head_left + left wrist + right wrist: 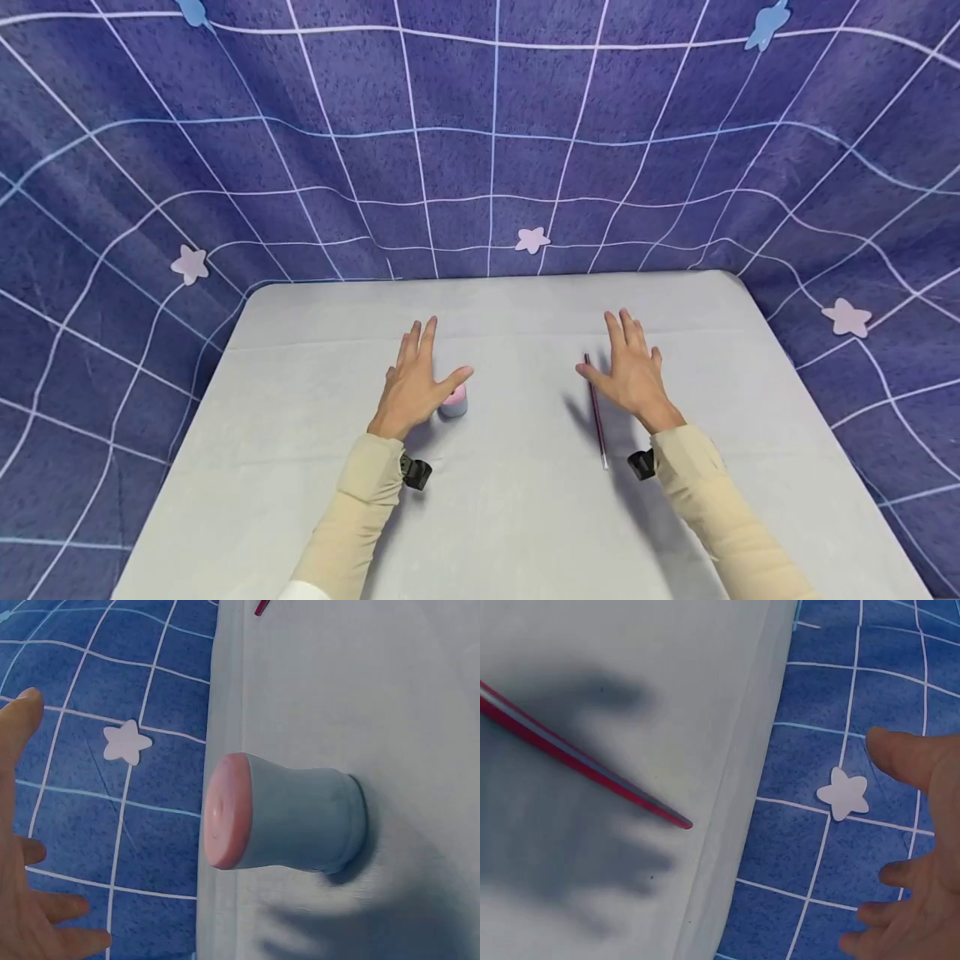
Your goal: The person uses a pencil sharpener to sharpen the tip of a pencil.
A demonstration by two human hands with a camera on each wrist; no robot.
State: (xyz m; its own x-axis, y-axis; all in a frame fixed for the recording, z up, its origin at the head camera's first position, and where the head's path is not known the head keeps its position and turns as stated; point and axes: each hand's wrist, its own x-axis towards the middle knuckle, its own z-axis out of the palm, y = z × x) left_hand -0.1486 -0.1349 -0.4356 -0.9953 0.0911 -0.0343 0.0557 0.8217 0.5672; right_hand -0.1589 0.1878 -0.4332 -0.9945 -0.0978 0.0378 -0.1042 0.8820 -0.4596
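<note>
My left hand (411,387) hovers over the table with its fingers spread, holding nothing. Beside its thumb stands a small upright grey-blue container (300,817) with a pink top (229,811); in the head view the thumb partly covers the container (453,407). Above the table on the other side, my right hand (630,375) is also spread and holds nothing. A thin dark red stick (597,421) lies lengthwise under its thumb, with a pale tip at the near end. The right wrist view shows the stick's narrow far end (652,804) apart from the fingers.
Both things rest on a table with a white cloth (517,500). Blue grid-patterned fabric (450,167) rises behind the table and along both sides, with star shapes (532,240) on it. Shadows of the hands fall across the cloth.
</note>
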